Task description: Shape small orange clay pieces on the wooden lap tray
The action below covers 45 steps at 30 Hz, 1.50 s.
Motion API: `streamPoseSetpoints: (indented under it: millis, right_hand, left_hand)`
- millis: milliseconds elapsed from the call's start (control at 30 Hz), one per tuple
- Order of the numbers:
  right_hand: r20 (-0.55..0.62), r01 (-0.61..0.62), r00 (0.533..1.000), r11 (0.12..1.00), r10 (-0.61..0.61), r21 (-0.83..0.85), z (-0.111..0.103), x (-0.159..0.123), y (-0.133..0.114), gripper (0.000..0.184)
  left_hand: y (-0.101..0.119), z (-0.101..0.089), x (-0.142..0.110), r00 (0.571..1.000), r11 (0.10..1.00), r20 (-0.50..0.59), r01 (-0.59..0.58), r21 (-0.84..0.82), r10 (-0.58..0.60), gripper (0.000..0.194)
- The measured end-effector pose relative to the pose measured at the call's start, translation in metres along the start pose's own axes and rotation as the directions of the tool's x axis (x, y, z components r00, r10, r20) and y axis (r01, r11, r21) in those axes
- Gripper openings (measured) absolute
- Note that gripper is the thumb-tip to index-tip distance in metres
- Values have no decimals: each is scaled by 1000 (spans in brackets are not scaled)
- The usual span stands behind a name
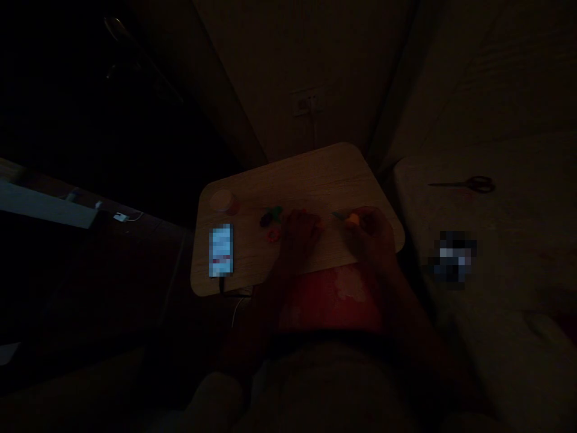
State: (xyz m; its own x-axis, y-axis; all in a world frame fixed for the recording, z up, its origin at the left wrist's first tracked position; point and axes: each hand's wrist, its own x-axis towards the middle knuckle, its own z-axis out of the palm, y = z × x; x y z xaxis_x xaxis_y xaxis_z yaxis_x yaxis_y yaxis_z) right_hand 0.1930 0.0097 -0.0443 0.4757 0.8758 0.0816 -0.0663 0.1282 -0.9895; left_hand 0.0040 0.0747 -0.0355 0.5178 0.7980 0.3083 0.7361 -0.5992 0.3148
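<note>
Room very dim, all colours uncertain. At the far left of the frame, low on the dark floor, lay a white charger (120, 217) with its cable. Next, at the left end of the wood-grain surface (311, 177), a phone (221, 250) lay with its blurred screen lit and a cable running off the near edge, apparently placed there to reach the power lead and stay clear of the working area. Above it, toward the surface's back left corner, stood a small translucent cup (224, 201). Mid-surface, within easy reach, sat a dark green lump (271, 216) and a red ring-shaped piece (273, 236), possibly modelling clay, though too dark to tell. The left hand (298, 237) was just right of them, resting low on the surface, with a small orange speck (320, 224) at its fingertips; whether it gripped anything I cannot tell. Well apart from it, the right hand (367, 236) appeared clamped on a small orange piece (353, 219), raised slightly as if for close work, with a thin green tool (340, 214) just beside it. Further right, a pair of scissors (464, 184) lay on a pale cushion (509, 162), set aside from the hands, and a pixelated object (455, 258) lay nearer the frame's lower right.
</note>
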Motion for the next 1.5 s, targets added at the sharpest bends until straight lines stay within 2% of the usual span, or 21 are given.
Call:
streamPoseSetpoints:
  millis: [167, 267, 333, 400, 433, 500, 567, 667, 800, 967, 1167, 1300, 1400, 1500]
  right_hand:
    - [78, 21, 997, 985, -8, -168, -3, -3, -3, 31]
    - [130, 10, 991, 987, 11, -158, -3, -7, -3, 32]
    - [171, -27, 984, 995, 43, -97, -2, -9, -4, 32]
    - [210, -81, 974, 996, 84, -25, -1, -12, -5, 33]
    - [232, -109, 967, 994, 105, 5, 0, -13, -5, 34]
    - [296, -172, 943, 984, 150, 53, 2, -18, -7, 40]
    - [367, -239, 910, 967, 192, 86, 5, -23, -9, 42]
    - [397, -308, 884, 946, 246, 100, 9, -29, -10, 33]
    - [339, -330, 896, 941, 285, 81, 11, -34, -8, 30]
    - [326, -219, 918, 974, 224, -53, 11, -38, -7, 24]
    - [321, 98, 947, 978, -35, -184, 13, -44, -6, 15]
    - [316, 163, 944, 967, -95, -197, 16, -47, -6, 17]
    - [306, 79, 952, 980, -20, -184, 18, -42, -2, 20]
    - [350, -83, 927, 984, 134, -157, 16, -32, -1, 25]
  left_hand:
    - [-1, -1, -2, 999, 999, -29, -36, 16, 37, 18]
    - [-3, -6, -11, 991, 998, -124, -58, -20, 55, 25]
    - [-4, -10, -18, 973, 993, -228, -54, -101, 30, 24]
    - [-3, -13, -26, 945, 960, -324, -44, -275, -50, 22]
    - [-1, -14, -30, 937, 922, -334, -39, -386, -100, 23]
    - [4, -15, -35, 953, 826, -272, -44, -562, -134, 31]
    - [9, -16, -39, 982, 773, -177, -61, -631, -67, 42]
    - [14, -17, -43, 996, 777, -92, -68, -626, 13, 37]
    - [14, -19, -49, 999, 786, -43, -31, -617, 6, 33]
    - [17, -24, -57, 998, 795, -22, 32, -606, -57, 25]
    - [20, -21, -60, 992, 860, -99, 13, -510, -74, 25]
    - [21, -14, -58, 994, 840, -93, 4, -543, -65, 29]
    - [20, -10, -56, 986, 760, -7, 124, -638, -167, 33]
    - [18, -13, -54, 945, 606, 174, 313, -731, -279, 38]
